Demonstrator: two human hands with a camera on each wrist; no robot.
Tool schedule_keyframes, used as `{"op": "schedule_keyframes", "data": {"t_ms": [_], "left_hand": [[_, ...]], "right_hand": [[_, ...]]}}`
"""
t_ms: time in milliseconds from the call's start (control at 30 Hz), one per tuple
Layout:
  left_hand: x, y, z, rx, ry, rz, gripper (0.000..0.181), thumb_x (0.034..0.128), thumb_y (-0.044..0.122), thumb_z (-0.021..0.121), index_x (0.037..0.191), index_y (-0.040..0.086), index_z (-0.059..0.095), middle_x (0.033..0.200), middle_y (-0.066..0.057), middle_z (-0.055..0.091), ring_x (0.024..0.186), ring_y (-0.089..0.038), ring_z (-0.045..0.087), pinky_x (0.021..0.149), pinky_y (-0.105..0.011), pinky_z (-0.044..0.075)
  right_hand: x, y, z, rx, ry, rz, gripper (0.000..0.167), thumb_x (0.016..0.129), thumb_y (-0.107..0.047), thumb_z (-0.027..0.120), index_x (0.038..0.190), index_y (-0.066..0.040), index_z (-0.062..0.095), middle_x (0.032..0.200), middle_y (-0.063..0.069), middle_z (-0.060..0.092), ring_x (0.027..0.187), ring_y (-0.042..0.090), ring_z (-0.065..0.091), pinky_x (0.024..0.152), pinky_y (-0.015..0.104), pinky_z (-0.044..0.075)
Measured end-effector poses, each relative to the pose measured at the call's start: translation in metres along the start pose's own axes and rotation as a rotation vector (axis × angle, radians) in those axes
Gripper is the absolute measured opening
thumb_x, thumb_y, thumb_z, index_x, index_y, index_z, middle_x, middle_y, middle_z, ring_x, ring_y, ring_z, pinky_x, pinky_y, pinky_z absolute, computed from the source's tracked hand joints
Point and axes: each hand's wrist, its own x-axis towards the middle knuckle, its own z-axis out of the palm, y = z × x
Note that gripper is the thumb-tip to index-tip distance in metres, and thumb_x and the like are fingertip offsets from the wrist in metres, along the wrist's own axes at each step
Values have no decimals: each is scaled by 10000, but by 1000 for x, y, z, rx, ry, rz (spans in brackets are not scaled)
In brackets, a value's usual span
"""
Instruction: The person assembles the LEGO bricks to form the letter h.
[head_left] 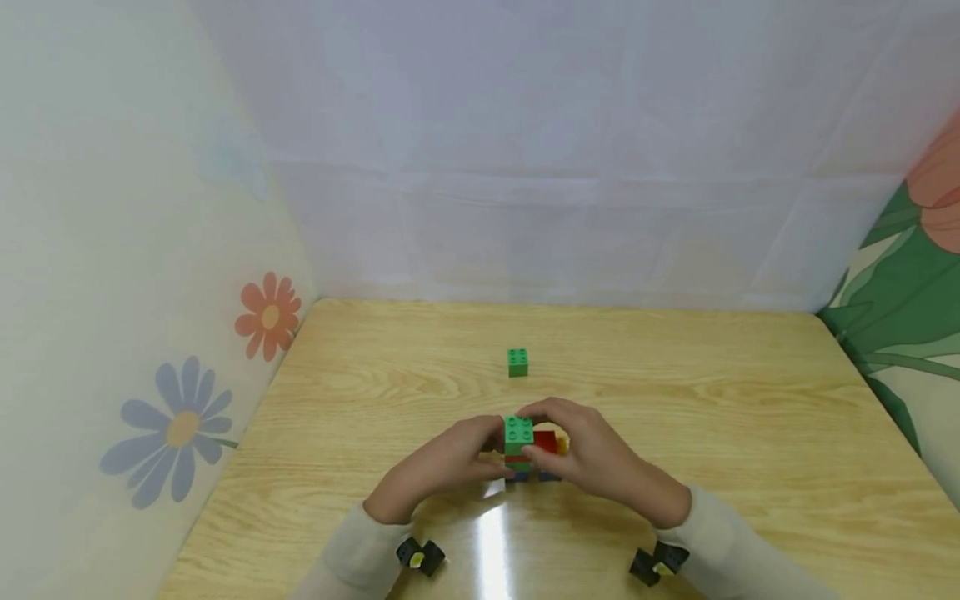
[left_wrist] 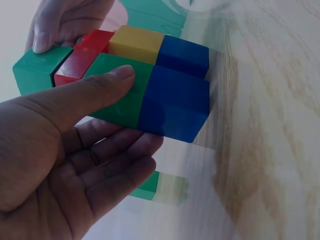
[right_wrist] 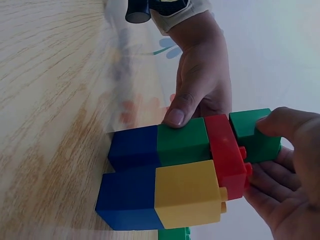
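My left hand (head_left: 450, 457) grips the side of a toy-brick structure that stands on the table. One column has a blue brick (left_wrist: 175, 102) under a green brick (left_wrist: 125, 102); my left thumb lies on that green one. Beside it, another blue brick (right_wrist: 129, 200) carries a yellow brick (right_wrist: 187, 194). A flat red brick (right_wrist: 225, 155) bridges the tops of both columns. My right hand (head_left: 600, 442) pinches a green four-stud brick (head_left: 519, 430) over the red one's left end. A thin gap shows between these two in the right wrist view.
Farther back on the wooden table (head_left: 712, 400) sits a loose green brick (head_left: 517, 363). Behind the table hangs a white cloth (head_left: 562, 150). A flower-patterned wall (head_left: 75, 275) borders the left side.
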Motion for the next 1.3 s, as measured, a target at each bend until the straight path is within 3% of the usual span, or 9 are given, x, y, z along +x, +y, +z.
{"op": "schedule_keyframes", "data": {"t_ms": [333, 567, 1000, 1300], "left_hand": [[0, -1, 0, 15, 1, 1, 240, 877, 289, 744, 1029, 199, 582, 996, 124, 640, 951, -46, 612, 848, -260, 522], [0, -3, 1, -4, 1, 25, 275, 880, 277, 740, 1092, 192, 587, 1042, 113, 650, 967, -38, 613, 863, -255, 518], [-1, -3, 0, 9, 6, 9, 244, 879, 294, 740, 1036, 196, 581, 1002, 117, 640, 963, -54, 613, 851, -260, 522], [-1, -1, 0, -5, 7, 15, 269, 880, 275, 740, 1079, 179, 586, 1025, 105, 647, 973, -56, 616, 865, -252, 518]], "right_hand": [[2, -3, -2, -18, -18, 9, 351, 925, -285, 684, 1236, -142, 607, 1179, -62, 637, 1048, 87, 608, 862, 330, 547], [3, -5, -2, -52, -22, -10, 348, 917, -254, 697, 1231, -128, 614, 1183, -39, 643, 1059, 103, 609, 853, 284, 545], [4, -6, -3, -51, -33, -17, 351, 923, -250, 691, 1236, -116, 608, 1185, -27, 643, 1057, 105, 613, 854, 271, 542], [5, -5, -4, -70, -40, -40, 361, 908, -227, 711, 1233, -107, 613, 1165, -12, 654, 1031, 107, 624, 823, 231, 542]]}}
